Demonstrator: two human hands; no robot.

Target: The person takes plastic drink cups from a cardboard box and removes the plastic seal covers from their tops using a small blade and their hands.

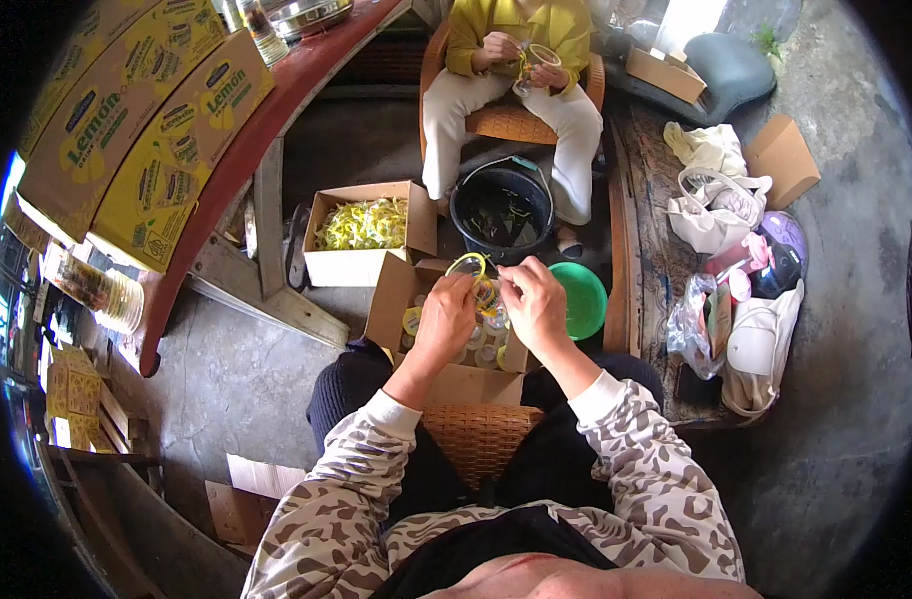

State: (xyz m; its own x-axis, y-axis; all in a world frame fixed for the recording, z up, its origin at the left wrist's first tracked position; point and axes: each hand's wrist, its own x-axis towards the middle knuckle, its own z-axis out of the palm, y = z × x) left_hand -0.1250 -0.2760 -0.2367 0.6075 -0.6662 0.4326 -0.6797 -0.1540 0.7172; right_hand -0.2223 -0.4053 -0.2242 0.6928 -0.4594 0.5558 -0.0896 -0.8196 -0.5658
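Over an open cardboard box (381,299), my left hand (448,317) is closed around a clear plastic cup with a yellow rim (466,264). Yellow printing shows lower on the cup, partly behind my fingers. My right hand (538,307) is at the cup's right side, its thumb and fingers pinched together. What lies in that pinch is too small to make out. Several clear cups (484,355) stand in the box below, some with yellow on them.
Across from me a seated person (516,40) holds a similar cup. Between us are a box of yellow strips (361,268), a black bucket (501,205) and a green basin (582,299). Lemon drink cartons (147,150) stack at left; bags (715,220) lie on the right bench.
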